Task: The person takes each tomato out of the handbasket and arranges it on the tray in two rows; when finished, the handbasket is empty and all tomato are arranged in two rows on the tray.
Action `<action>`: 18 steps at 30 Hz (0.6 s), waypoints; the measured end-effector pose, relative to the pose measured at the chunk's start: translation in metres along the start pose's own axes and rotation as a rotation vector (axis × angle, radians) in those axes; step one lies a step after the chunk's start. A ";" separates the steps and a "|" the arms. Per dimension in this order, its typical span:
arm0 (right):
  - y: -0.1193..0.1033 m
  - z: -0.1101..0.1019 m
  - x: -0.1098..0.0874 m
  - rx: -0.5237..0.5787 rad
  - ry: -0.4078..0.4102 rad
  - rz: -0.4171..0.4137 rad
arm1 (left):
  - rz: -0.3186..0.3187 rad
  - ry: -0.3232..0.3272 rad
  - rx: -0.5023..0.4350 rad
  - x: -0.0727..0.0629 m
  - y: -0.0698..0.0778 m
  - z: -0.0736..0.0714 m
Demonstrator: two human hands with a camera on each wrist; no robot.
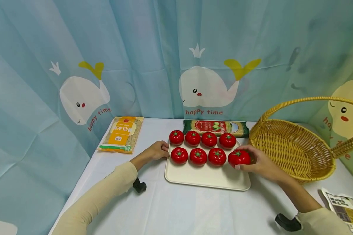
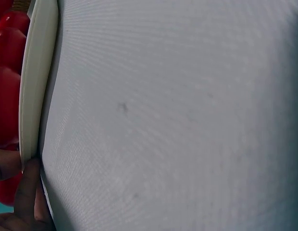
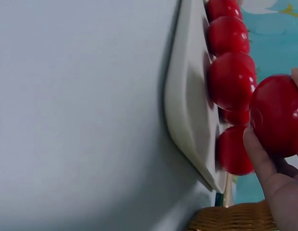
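Note:
A cream tray [image 1: 206, 178] lies on the white table, bearing two rows of red tomatoes [image 1: 198, 157] with green tops. At its left edge my left hand [image 1: 159, 150] pinches the rim; the left wrist view shows the thumb over the rim [image 2: 34, 91] and fingers beneath. My right hand [image 1: 260, 163] grips another tomato [image 1: 239, 158] by its sides at the right end of the front row. In the right wrist view this held tomato [image 3: 278, 115] is raised off the tray, fingers and thumb around it.
A wicker basket [image 1: 288, 153] with a tall handle stands right of the tray. Behind the tray lies a green pasta packet [image 1: 238, 129]. A yellow grain bag [image 1: 122, 134] is at the back left, and another packet [image 1: 344, 209] at the right edge. A curtain closes off the back.

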State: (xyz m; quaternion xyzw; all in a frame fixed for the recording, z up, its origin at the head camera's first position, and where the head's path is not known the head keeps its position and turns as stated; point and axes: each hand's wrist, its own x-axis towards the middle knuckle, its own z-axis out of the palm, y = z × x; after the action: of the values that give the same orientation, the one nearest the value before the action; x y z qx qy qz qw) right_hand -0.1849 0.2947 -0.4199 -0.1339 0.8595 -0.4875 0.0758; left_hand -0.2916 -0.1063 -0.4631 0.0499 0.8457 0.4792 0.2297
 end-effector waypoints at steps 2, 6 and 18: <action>0.003 0.003 0.001 0.002 0.003 -0.009 | 0.000 0.002 0.000 0.000 0.000 0.000; 0.010 0.009 0.002 0.020 0.017 -0.021 | 0.000 0.003 -0.005 0.001 0.000 0.000; 0.019 0.017 0.003 -0.057 0.088 0.021 | 0.000 0.011 0.006 0.003 -0.002 0.000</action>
State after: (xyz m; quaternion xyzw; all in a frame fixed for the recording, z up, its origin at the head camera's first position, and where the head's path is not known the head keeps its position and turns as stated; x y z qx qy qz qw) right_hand -0.1861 0.2888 -0.4450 -0.1053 0.8769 -0.4673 0.0394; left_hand -0.2936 -0.1062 -0.4656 0.0481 0.8484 0.4770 0.2247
